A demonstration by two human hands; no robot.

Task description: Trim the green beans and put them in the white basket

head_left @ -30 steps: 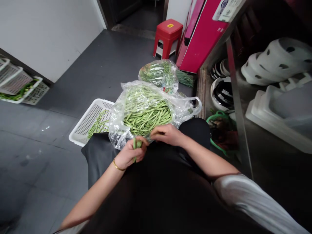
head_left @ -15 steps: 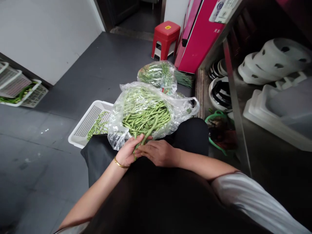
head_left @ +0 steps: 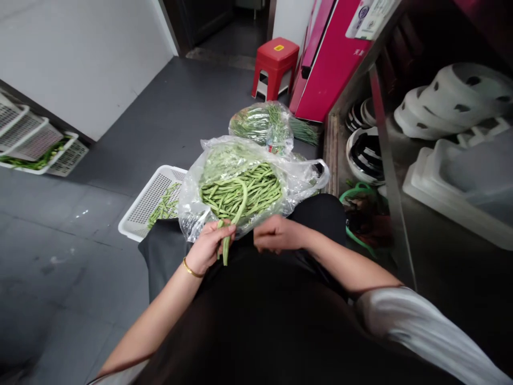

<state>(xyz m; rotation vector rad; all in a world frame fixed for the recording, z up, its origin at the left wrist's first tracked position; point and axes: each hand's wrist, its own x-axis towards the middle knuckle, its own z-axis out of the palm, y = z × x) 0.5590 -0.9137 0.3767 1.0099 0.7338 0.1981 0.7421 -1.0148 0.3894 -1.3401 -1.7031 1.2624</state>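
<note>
Against grey floor (head_left: 152, 128), found left hand (head_left: 210, 243) with fingers clamped on green beans (head_left: 242, 206) at near edge of clear plastic bag (head_left: 297, 174); right hand (head_left: 278, 233) nearby, with fingers curled in (contents hidden). Judged light, springy, apt to snap; best held mid-length. Observed long axis pointing forward, longest tip hooking left over bag.

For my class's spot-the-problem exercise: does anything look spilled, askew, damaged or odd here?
Nothing looks clearly spilled or damaged: green beans are in the plastic bag, the white basket and the left hand. Slightly odd are pale smudges on the floor, lower left of the basket, against otherwise dark grey; their cause is unclear.
</note>
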